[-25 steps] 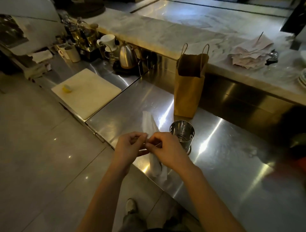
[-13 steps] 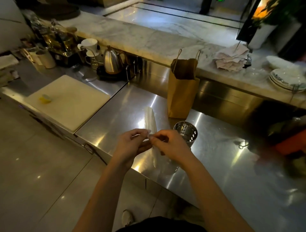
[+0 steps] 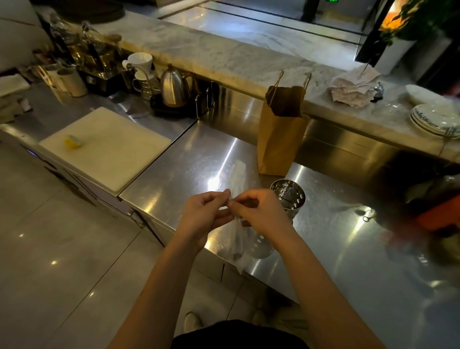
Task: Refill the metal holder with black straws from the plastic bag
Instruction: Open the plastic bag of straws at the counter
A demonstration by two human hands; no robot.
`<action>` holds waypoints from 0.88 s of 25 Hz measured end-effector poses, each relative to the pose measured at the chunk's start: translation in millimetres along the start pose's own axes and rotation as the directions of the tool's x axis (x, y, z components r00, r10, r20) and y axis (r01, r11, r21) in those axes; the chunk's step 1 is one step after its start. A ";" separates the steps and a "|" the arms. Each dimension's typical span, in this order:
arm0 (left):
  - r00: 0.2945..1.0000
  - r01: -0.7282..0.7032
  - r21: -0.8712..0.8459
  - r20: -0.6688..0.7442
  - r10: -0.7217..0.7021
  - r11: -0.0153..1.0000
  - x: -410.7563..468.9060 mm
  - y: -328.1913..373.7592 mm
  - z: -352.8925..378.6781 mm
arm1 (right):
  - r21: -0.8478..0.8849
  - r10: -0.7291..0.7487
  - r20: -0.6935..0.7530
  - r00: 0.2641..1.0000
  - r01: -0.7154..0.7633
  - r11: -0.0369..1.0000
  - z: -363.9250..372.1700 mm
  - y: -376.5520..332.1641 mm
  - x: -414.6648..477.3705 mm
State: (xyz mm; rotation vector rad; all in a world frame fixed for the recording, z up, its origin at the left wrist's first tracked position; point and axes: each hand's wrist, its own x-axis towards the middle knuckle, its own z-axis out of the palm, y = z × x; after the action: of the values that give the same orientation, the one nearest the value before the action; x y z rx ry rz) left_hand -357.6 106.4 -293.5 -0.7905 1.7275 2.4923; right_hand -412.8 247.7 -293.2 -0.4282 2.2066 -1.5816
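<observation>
Plastic bag (image 3: pixel 236 239) was kept just left of the metal holder (image 3: pixel 288 196), pinched at its middle by the curled fingers of the left hand (image 3: pixel 204 216) and the right hand (image 3: pixel 261 211). Little was changed in the last second. The bag was not yet opened, so the holder was still left to be filled.

No text, label, brand or number legible in this view. Green lit sign (image 3: pixel 332 1) at top edge: characters too small to read. White markings on glass jug (image 3: pixel 147 86): unreadable.

Open steel counter (image 3: pixel 343 261) lies right of the metal holder (image 3: pixel 288 198). Just behind it, a brown paper bag (image 3: pixel 278 142) blocks the far side.
</observation>
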 end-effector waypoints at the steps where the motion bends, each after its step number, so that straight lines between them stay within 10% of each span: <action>1: 1.000 -0.001 0.000 -0.014 0.001 1.000 -0.3 -1.5 -0.5 | -0.002 0.002 0.008 1.000 -0.002 1.000 0.4 0.4 0.3; 22: 0.998 -0.059 0.117 0.041 0.054 0.991 2.4 -3.1 -2.6 | 0.134 0.186 0.085 0.979 -0.196 0.971 -3.6 -6.9 14.9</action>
State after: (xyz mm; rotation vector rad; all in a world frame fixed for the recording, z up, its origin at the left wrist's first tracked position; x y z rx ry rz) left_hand -357.8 104.7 -297.9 -0.6907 1.8895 2.3953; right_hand -427.5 241.7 -287.6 -0.2193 2.0008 -1.5804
